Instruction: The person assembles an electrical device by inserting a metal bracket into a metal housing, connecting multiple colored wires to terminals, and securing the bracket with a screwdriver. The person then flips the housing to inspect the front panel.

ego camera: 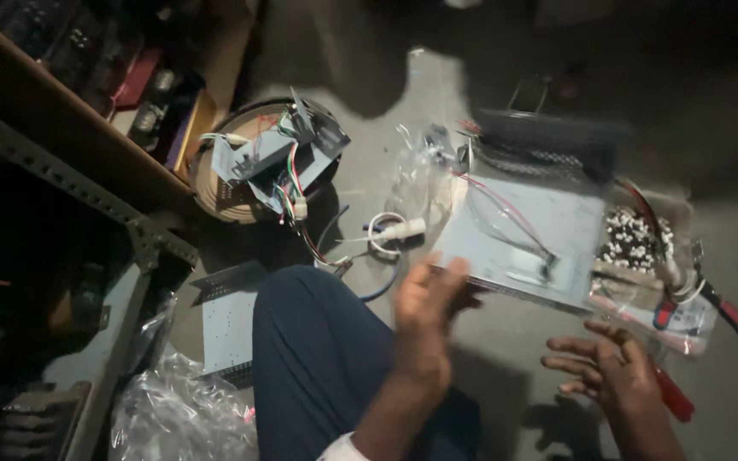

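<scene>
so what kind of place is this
Probably an electronics repair workshop, with work done on the floor: a grey metal chassis with loose wires, red-handled pliers, and a metal rack stacked with parts.

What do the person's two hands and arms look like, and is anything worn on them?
Both hands are bare: no gloves, rings or watch show. The left hand is motion-blurred, its forearm uncovered up to a white sleeve edge. The right hand and its wrist show no sleeve.

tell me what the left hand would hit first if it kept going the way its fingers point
Probably the near edge of the grey metal box: the left hand is blurred, with its fingers pointing up towards it, so depth is uncertain.
</scene>
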`<state>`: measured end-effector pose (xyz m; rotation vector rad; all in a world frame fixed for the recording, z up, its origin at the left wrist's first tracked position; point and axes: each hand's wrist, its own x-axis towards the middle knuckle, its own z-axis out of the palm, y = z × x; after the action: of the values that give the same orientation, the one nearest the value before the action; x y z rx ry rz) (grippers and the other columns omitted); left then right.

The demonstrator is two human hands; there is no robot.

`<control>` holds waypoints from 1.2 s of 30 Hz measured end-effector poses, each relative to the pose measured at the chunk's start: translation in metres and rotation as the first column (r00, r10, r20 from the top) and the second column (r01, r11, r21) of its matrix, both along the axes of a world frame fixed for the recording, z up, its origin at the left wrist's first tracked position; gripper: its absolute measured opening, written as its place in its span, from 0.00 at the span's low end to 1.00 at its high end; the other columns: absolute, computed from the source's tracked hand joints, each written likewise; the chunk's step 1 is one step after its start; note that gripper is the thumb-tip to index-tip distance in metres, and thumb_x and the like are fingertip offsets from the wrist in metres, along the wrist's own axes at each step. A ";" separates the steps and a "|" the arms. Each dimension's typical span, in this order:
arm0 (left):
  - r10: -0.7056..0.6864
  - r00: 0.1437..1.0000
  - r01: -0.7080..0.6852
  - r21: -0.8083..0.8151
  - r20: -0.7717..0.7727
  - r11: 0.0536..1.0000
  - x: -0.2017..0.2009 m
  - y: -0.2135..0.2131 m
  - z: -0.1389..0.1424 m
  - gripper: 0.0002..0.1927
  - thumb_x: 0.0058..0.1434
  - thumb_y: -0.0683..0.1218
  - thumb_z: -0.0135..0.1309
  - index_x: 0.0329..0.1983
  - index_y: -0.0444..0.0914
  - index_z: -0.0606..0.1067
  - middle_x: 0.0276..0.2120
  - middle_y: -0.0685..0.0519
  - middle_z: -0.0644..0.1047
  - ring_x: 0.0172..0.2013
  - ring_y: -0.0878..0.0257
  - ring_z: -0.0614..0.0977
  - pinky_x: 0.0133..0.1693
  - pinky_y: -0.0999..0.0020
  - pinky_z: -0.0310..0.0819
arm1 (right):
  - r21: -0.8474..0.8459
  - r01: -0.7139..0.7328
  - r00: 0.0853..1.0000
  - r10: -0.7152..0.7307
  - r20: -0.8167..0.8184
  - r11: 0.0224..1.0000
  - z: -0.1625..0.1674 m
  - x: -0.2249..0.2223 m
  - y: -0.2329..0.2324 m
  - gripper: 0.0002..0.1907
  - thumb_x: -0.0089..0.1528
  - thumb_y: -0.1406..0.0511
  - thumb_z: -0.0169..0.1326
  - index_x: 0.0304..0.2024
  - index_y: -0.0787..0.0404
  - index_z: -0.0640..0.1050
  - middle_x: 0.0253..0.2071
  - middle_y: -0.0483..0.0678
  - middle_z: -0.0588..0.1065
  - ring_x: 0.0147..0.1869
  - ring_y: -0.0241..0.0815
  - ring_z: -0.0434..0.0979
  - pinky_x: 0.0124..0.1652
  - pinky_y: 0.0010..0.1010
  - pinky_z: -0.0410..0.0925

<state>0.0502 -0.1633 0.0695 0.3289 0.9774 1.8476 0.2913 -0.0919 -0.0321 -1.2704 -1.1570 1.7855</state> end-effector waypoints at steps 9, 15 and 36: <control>0.455 0.861 -0.442 0.105 -0.228 0.891 -0.182 -0.043 0.070 0.19 0.64 0.62 0.58 0.43 0.42 0.77 0.31 0.57 0.79 0.24 0.73 0.76 0.23 0.78 0.66 | -0.048 -0.106 0.960 0.115 0.257 0.993 -0.030 0.002 0.010 0.27 0.67 0.52 0.44 0.60 0.63 0.71 0.48 0.60 0.82 0.48 0.49 0.84 0.40 0.35 0.71; 0.513 0.831 -0.538 -0.074 -0.216 0.840 -0.267 -0.016 0.054 0.27 0.57 0.60 0.62 0.54 0.40 0.76 0.42 0.52 0.82 0.39 0.59 0.86 0.37 0.69 0.75 | -0.002 -0.178 0.948 0.172 0.268 0.984 -0.049 0.003 0.010 0.25 0.67 0.53 0.45 0.59 0.63 0.72 0.46 0.56 0.82 0.45 0.45 0.84 0.38 0.31 0.69; 0.008 0.959 -0.127 -0.402 -0.285 0.907 -0.303 0.038 0.035 0.30 0.71 0.58 0.55 0.65 0.33 0.68 0.47 0.37 0.80 0.39 0.57 0.85 0.35 0.72 0.79 | -0.034 -0.233 0.880 0.226 0.418 0.972 -0.038 -0.003 0.008 0.19 0.66 0.54 0.49 0.53 0.58 0.77 0.42 0.47 0.82 0.44 0.36 0.82 0.38 0.27 0.71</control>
<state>-0.2531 -0.1257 0.1042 0.2972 1.5650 1.6232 0.2885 -0.0836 -0.0698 -1.6166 -1.6167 1.7037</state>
